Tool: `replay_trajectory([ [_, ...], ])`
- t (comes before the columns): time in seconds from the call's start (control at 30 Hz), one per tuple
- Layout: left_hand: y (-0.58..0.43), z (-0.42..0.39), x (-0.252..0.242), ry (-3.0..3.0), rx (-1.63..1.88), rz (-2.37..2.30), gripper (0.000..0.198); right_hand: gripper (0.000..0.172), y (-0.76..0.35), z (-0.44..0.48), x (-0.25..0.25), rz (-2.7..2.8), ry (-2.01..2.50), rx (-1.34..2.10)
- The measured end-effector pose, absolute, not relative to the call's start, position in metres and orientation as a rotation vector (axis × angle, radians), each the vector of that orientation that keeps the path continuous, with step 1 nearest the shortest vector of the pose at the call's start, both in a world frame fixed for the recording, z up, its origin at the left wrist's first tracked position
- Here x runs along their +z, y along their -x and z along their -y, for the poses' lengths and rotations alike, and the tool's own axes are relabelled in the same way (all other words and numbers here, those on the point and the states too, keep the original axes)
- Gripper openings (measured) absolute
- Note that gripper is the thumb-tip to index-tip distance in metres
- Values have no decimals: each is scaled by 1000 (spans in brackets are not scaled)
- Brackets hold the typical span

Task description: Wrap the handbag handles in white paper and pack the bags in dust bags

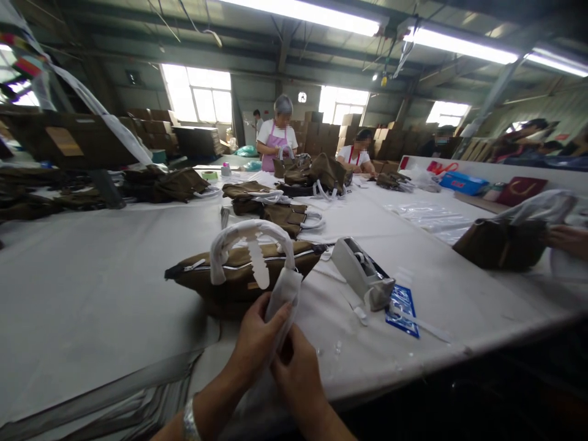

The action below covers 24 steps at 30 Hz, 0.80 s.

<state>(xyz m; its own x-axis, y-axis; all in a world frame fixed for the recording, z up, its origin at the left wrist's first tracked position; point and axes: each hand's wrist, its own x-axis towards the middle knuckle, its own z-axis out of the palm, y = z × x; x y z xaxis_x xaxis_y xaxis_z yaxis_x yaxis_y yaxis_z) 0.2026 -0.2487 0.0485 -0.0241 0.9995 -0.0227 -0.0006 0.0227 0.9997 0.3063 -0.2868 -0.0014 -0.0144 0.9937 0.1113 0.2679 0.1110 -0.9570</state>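
A brown zipped handbag lies on the white table just beyond my hands. Its handles are wrapped in white paper and arch above it. My left hand is closed on a strip of white wrapping paper that hangs from the right handle end. My right hand is closed beside it, fingers pinching the lower end of the same strip.
A grey tape dispenser and a blue packet lie to the right of the bag. More brown bags are piled further back. Another person's hand holds a bag at the right. Two workers stand at the far end.
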Motion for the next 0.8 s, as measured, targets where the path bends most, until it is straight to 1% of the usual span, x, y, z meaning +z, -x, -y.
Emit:
replay_trajectory([
  [0.07, -205, 248, 45, -1267, 1226, -1326, 38, 20, -305, 291, 4, 1487, 1274, 979],
  [0.17, -207, 243, 40, -1372, 1218, -1411, 37, 22, -309, 298, 9, 1404, 1079, 1259],
  [0.23, -206, 241, 38, -1376, 1214, -1415, 38, 26, -313, 300, 8, 1289, 1005, 1405],
  [0.33, -199, 243, 41, -1279, 1163, -1287, 45, 35, -317, 296, 3, 1199, 1064, 1451],
  [0.47, -173, 262, 43, -1022, 1020, -1069, 58, 39, -319, 288, 1, 1174, 1055, 1525],
  [0.6, -149, 282, 20, -1135, 935, -1129, 52, 39, -318, 286, 7, 1138, 1048, 1567],
  [0.67, -143, 285, 5, -1209, 943, -1145, 50, 36, -322, 283, 14, 1255, 1053, 1523],
  [0.7, -142, 285, 0, -1225, 961, -1158, 49, 33, -328, 280, 18, 1356, 1064, 1448],
  [0.77, -140, 284, -8, -1243, 986, -1208, 49, 28, -351, 269, 30, 1549, 1128, 1135],
  [0.8, -140, 282, -10, -1247, 993, -1229, 50, 27, -370, 261, 35, 1608, 1184, 895],
])
